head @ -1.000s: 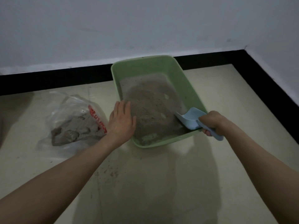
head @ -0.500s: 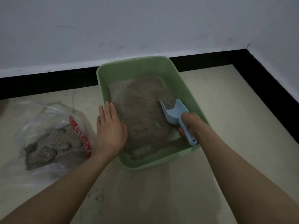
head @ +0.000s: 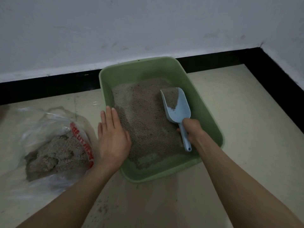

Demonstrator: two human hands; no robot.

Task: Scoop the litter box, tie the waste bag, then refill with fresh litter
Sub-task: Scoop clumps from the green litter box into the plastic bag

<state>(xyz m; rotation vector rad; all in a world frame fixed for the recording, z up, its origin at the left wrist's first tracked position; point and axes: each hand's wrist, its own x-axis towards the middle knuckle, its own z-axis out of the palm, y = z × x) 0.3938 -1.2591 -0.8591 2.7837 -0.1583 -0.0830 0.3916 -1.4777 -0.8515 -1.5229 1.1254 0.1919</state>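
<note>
The right hand point(head: 191, 128) grips the scoop point(head: 178, 109), part-filled with litter point(head: 144, 122), inside the box point(head: 205, 102). The left hand point(head: 111, 137) lies flat, fingers straight, on the box's left rim. A bag point(head: 54, 145) sits on the floor beside that rim.

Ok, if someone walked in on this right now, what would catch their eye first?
Probably the green litter box in the middle of the floor by the wall, full of grey litter. Next, the pale blue scoop inside it, partly loaded, its handle gripped by the right hand, while the left hand lies flat on the box's left rim. To the left on the floor sits a clear plastic bag holding clumped litter.
</note>
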